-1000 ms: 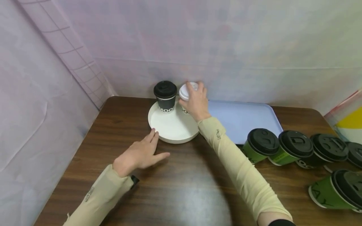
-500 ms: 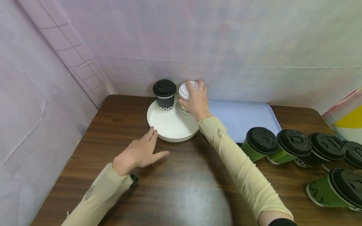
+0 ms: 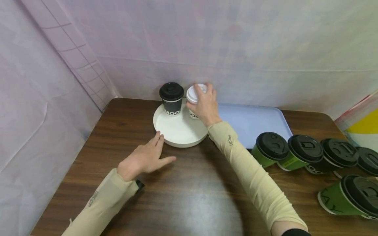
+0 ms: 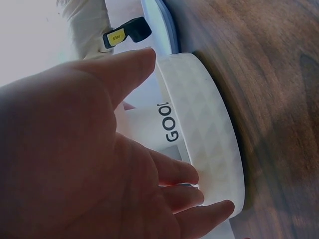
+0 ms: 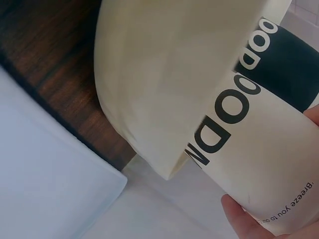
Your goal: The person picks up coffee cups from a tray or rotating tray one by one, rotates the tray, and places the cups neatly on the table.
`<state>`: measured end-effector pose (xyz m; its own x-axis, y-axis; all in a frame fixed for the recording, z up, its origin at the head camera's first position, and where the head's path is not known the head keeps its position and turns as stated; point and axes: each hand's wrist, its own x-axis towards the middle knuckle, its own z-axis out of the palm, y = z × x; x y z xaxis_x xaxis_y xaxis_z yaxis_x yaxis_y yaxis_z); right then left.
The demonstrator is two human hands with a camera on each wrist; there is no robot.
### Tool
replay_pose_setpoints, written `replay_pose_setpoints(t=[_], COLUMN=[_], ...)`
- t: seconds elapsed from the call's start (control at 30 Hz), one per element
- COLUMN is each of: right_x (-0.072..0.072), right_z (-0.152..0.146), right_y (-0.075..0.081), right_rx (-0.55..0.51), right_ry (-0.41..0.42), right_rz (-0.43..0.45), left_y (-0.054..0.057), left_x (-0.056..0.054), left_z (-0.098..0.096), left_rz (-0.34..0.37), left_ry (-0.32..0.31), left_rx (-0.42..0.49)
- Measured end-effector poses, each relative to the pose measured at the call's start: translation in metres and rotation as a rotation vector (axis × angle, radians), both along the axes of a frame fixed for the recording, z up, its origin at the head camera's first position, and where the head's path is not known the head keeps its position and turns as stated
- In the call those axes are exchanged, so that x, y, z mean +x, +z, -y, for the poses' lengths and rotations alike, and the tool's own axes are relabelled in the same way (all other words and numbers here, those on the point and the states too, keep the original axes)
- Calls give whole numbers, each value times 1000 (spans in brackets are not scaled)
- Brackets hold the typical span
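Note:
My right hand (image 3: pixel 205 106) grips a white paper cup (image 5: pixel 269 149) with a white lid (image 3: pixel 192 95), its fingers around the top from above. The cup is upright at the back right of a round white tray (image 3: pixel 180 131). Beside it on the same tray stands a dark grey paper cup (image 3: pixel 172 107) with a black lid. My left hand (image 3: pixel 144 159) is at the tray's front left rim, fingers straight and thumb spread, holding nothing. In the left wrist view its fingertips lie by the tray's patterned side wall; whether they press on it I cannot tell.
A pale blue rectangular tray (image 3: pixel 254 123) lies right of the round one. Several black-lidded cups stand at the right, among them a green cup (image 3: pixel 264 155) and a nearer green cup (image 3: pixel 333 200). A fabric-covered wall (image 3: pixel 236 49) rises behind the wooden table (image 3: pixel 183 196).

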<state>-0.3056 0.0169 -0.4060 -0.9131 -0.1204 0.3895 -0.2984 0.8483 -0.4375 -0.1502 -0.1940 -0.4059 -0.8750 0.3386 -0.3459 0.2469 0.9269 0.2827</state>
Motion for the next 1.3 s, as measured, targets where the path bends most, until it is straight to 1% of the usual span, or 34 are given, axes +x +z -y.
replay_pose_setpoints(t=[0.23,0.53,0.77,0.9,1.3], right_x=[4,10,13,15,26], right_z=[-3,-7,-9,-10,-11], right_y=[4,2,2,3,8], right_rx=[-21,-33,-39,-44,-40], right_ry=[15,18,19,21,29], right_rz=[4,-8,-20,-29,-48], left_y=[-1,-1,-2,-2,-2], left_x=[-3,-4,-4,-4,-6], left_z=[0,0,2,3,4], left_rz=[5,-4,5,1,12], left_ry=[-7,-16,-6,-10,-3], left_rx=[-5,0,-1,0,2])
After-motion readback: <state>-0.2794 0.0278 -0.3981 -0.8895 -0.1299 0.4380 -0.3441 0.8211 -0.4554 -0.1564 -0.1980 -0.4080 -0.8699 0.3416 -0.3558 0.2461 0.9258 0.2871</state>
